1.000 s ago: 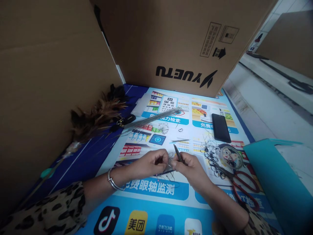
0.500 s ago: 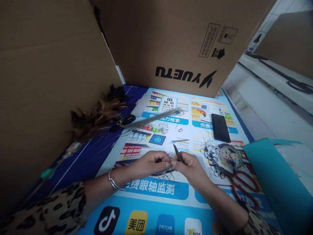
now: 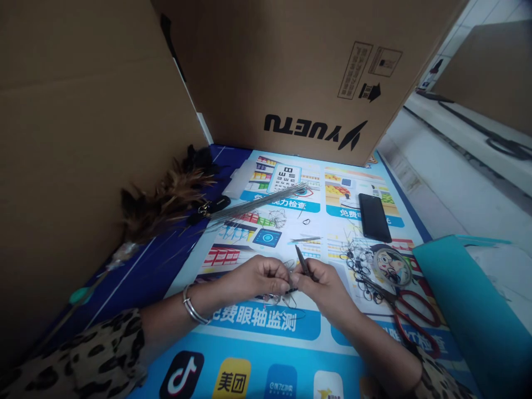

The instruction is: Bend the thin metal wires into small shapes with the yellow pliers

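Note:
My left hand (image 3: 268, 276) is closed in a pinch over the printed table cover; the small piece at its fingertips is too hidden to name. Almost touching it, my right hand (image 3: 318, 281) grips a dark slim pointed tool (image 3: 302, 259), its tip sticking up past the index finger. Thin wire loops (image 3: 286, 299) lie beneath and around both sets of fingertips. Beyond the hands lie a few short thin rods (image 3: 306, 239) and a small dark loop (image 3: 306, 221). A bundle of long thin metal wires (image 3: 261, 203) slants across the cover farther back.
To the right are red-handled scissors (image 3: 415, 310), a round clear container (image 3: 393, 265), many black rings (image 3: 359, 266), a black phone (image 3: 374, 217) and a teal box (image 3: 469, 310). Brown feathers (image 3: 170, 191) lie left. Cardboard (image 3: 299, 66) walls stand at the back and left.
Both hands stay almost in place, with only a slight shift of the fingers where they meet. The dark tool remains in my right hand.

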`<control>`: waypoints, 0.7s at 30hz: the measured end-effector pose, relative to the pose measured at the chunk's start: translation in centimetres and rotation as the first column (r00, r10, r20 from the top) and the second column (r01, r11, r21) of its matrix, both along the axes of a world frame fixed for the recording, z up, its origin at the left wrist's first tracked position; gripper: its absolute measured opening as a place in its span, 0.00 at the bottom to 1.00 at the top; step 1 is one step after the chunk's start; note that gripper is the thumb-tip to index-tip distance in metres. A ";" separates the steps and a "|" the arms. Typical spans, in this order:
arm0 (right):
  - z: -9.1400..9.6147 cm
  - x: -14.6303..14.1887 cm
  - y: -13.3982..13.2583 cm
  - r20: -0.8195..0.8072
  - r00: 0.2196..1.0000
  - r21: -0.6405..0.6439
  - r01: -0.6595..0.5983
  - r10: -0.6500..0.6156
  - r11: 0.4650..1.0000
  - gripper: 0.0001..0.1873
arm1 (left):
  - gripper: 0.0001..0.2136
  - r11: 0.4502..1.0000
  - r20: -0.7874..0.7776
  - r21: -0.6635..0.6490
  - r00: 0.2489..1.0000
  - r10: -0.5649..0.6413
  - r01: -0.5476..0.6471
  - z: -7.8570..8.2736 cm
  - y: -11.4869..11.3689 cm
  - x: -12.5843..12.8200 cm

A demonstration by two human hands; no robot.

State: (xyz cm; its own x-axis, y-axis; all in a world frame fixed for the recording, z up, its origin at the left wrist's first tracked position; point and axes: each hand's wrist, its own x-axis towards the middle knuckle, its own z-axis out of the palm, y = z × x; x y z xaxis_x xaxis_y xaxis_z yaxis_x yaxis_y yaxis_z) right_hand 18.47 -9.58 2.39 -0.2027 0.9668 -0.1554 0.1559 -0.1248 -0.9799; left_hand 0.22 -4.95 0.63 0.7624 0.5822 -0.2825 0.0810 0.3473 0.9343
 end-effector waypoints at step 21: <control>-0.6 -0.4 -0.2 -0.229 0.973 -0.138 -0.016 -0.016 0.990 0.08 | 0.09 0.977 0.045 0.118 0.983 0.176 -0.181 -0.2 -1.6 0.9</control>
State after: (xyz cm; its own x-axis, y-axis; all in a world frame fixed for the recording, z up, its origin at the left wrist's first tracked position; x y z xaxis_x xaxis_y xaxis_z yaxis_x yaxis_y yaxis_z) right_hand 18.11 -9.82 1.83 -0.2487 0.9393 -0.2365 -0.0710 -0.2612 -0.9627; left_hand 1.15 -6.58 0.47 0.6512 0.7379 -0.1771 -0.0052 0.2377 0.9713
